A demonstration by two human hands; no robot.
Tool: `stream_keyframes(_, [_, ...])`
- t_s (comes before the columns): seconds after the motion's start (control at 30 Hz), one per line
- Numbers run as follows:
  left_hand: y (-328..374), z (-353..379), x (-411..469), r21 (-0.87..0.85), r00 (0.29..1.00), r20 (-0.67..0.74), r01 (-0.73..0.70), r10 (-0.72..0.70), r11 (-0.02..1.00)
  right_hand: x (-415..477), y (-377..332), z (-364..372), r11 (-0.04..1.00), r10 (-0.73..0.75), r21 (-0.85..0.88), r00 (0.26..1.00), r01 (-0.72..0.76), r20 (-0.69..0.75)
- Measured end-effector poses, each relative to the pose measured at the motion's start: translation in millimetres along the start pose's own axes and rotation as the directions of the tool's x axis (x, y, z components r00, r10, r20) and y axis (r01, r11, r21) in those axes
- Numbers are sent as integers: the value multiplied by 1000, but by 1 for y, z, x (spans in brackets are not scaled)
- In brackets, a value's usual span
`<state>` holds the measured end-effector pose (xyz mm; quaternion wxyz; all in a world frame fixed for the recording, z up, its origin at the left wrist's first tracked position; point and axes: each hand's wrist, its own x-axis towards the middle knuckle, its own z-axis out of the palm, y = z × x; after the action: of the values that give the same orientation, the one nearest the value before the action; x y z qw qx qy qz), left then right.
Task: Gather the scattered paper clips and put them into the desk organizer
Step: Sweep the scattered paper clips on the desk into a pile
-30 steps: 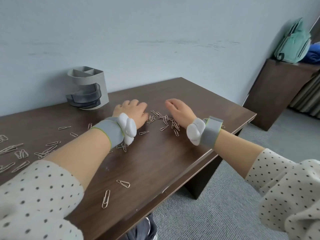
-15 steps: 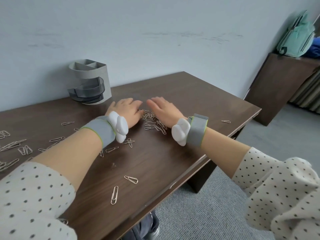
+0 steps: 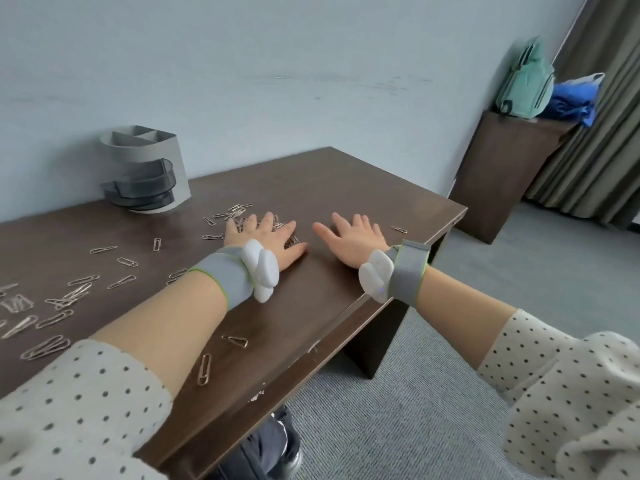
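Silver wire paper clips lie flat and scattered across a dark brown desk, mostly in the left half of the frame. Their long axes point in many directions. Several at the left edge slant from lower left to upper right, one near bottom centre runs almost straight up the frame, and a triangular one just above it lies crosswise.

The left hand rests palm down at centre frame, fingers straight and spread over a small pile of clips that peeks out around them. The right hand, just beside it, lies flat and spread on bare wood, holding nothing.

The grey desk organizer, with dark see-through trays, stands upper left by the wall.
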<state>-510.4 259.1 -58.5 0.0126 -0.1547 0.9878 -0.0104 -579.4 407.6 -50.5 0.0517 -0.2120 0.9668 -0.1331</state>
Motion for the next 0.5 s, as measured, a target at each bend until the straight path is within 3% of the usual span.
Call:
stream_keyframes(0.13, [-39, -8, -11, -24, 999, 20, -50, 50, 998, -3, -32, 3, 976, -207, 77, 978, 205, 23])
stream_keyframes(0.2, [-54, -9, -17, -26, 998, -15, -56, 56, 998, 0, -36, 1, 967, -240, 78, 970, 242, -36])
stream_keyframes(0.23, [-61, -9, -18, -36, 998, -31, -58, 57, 998, 5, -34, -2, 979, -195, 36, 976, 199, -96])
stream_keyframes(0.3, [-65, -8, -18, -64, 997, -53, -62, 59, 996, 13, -16, -11, 995, 13, -94, 983, -31, -184])
stream_keyframes(0.4, [-51, -7, -13, -91, 993, -78, -98, 91, 991, 12, 16, -19, 940, 295, -129, 942, -316, -160])
stream_keyframes(0.5, [-21, -1, -6, -102, 983, -69, -175, 168, 979, 3, 17, -13, 947, 305, -81, 948, -312, -91])
